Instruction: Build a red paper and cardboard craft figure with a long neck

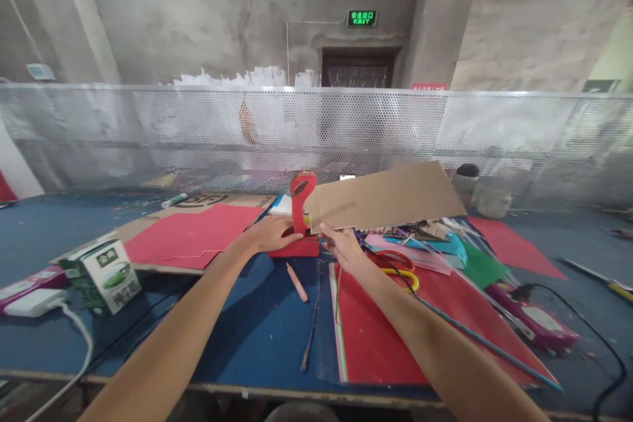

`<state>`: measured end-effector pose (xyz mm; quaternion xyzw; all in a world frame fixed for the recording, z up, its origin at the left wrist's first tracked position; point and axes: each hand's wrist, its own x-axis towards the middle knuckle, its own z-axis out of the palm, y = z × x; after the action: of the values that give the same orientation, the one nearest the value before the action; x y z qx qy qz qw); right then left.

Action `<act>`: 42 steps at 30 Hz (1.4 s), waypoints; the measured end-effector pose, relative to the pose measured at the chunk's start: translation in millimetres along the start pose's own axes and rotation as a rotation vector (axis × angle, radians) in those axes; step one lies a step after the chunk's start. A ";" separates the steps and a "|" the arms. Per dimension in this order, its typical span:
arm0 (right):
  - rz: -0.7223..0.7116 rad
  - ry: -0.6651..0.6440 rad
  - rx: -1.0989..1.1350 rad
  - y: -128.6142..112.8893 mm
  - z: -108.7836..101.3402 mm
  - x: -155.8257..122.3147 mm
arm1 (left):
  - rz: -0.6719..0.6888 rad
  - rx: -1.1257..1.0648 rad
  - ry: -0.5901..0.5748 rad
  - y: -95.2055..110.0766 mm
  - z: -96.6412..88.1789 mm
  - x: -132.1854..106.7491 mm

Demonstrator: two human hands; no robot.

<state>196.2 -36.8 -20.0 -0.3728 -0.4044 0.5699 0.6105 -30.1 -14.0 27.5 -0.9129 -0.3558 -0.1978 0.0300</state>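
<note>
A red upright piece with a curved, looped top (pixel 298 201) stands on a flat red base (pixel 294 249) in the middle of the table. My left hand (pixel 271 233) is closed on the lower part of this red stand, thumb and fingers near where upright and base meet. In my right hand (pixel 345 245) is one end of a long brown cardboard piece (pixel 386 201), pinched at its lower left corner. The cardboard tilts up to the right, its left end close to the red upright; I cannot tell if they touch. Below lies a pink marker-like stick (pixel 297 282).
Red paper (pixel 192 237) covers cardboard on the left, beside a green and white box (pixel 103 277). Red sheets (pixel 386 336) lie front right, with yellow-handled scissors (pixel 408 279) and paper scraps behind. Power strips (pixel 534 320) and cables flank both sides. A perforated metal screen (pixel 222 125) borders the back.
</note>
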 end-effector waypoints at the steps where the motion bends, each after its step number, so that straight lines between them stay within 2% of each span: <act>1: 0.007 -0.001 0.012 0.3 0.4 -0.3 | 0.012 0.003 0.009 0.9 2.4 -1.0; 7: 0.052 -0.009 0.125 -0.5 0.4 1.0 | 0.087 -0.036 0.107 4.4 11.5 -4.7; 17: 0.025 -0.036 0.196 -1.8 2.4 1.6 | 0.067 -0.054 0.238 1.8 17.3 -7.3; 24: 0.046 -0.056 0.125 2.3 2.6 3.8 | 0.113 -0.100 0.236 -0.7 18.9 -6.1; 29: 0.045 -0.061 0.079 1.4 2.9 2.0 | 0.070 -0.150 0.223 3.9 14.7 -4.9; 38: 0.109 -0.063 0.161 2.4 2.4 4.3 | 0.076 -0.267 0.203 6.5 8.6 -2.0; 42: 0.113 -0.065 0.182 4.5 0.8 3.8 | 0.066 -0.301 0.159 5.7 8.5 0.0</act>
<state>193.7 -32.7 -23.5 -0.3192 -0.3490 0.6495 0.5953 -23.4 -16.5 20.2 -0.8997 -0.2884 -0.3195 -0.0726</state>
